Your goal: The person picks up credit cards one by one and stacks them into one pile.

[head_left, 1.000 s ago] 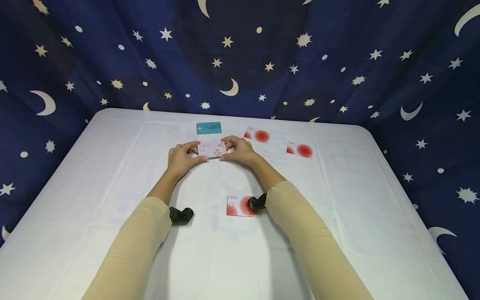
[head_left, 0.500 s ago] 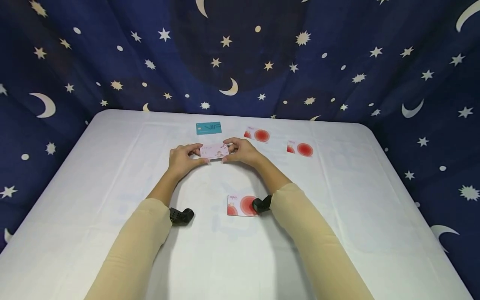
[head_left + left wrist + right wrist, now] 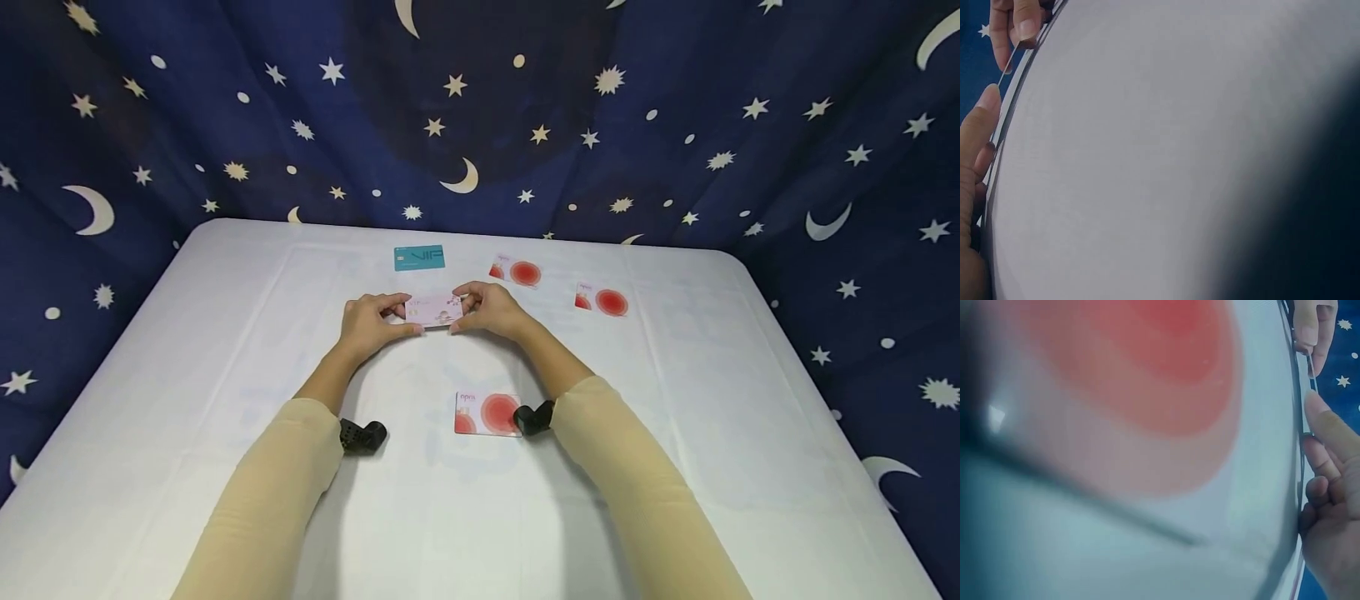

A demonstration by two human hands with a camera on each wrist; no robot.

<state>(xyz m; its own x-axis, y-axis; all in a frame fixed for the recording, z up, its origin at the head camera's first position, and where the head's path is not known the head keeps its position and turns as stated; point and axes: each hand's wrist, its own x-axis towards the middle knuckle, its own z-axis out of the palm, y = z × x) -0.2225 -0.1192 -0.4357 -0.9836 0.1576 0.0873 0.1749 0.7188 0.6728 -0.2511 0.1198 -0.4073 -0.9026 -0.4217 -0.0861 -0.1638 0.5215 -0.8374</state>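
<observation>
A pink card [image 3: 433, 311] with small printed figures is held between both hands beyond the middle of the table. My left hand [image 3: 370, 321] pinches its left end, thumb on the near side and fingers behind. The right hand [image 3: 491, 310] grips the opposite end in the same manner. Both wrist views show the card edge-on as a thin line between the fingertips. Just behind it lies a teal card [image 3: 419, 257] marked VIP. Closer to the person, a white card with red circles [image 3: 487, 414] lies flat, its right edge beside the right wrist camera.
Two more red-circle cards lie behind and right of the hands, one nearer the middle [image 3: 515, 271] and one farther right [image 3: 602, 299]. A white cloth covers the table [image 3: 225, 483]. A dark blue curtain [image 3: 480, 108] with stars and moons hangs behind it.
Both hands have shifted a little to the right and toward the person, carrying the pink card along. Their pinch on it is unchanged, and the other cards stay in place.
</observation>
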